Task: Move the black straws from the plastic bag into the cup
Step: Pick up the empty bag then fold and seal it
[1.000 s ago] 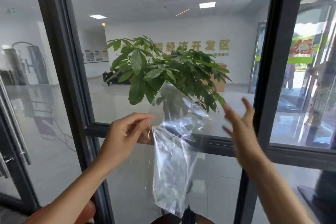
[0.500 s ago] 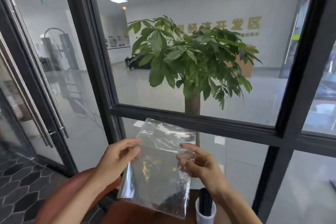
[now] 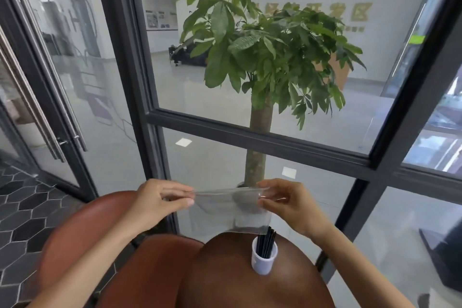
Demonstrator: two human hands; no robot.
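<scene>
I hold a clear plastic bag [image 3: 226, 210] stretched flat between both hands, above the far edge of a round brown table [image 3: 225, 277]. My left hand [image 3: 160, 201] pinches its left top corner and my right hand [image 3: 287, 205] pinches the right one. The bag looks empty. Below its right lower corner stands a small white cup [image 3: 263, 259] on the table, with a bundle of black straws [image 3: 267, 242] upright in it, their tips just under the bag's bottom edge.
A reddish-brown chair [image 3: 82, 232] curves around the table's left side. Straight ahead is a glass wall with dark frames [image 3: 262, 140], and a potted tree [image 3: 260, 62] stands behind it. A glass door with steel handles [image 3: 67, 137] is at the left.
The view has tilted down, bringing the table and cup into sight. My right hand took hold of the bag, and both hands lowered it and pulled it taut over the cup.
</scene>
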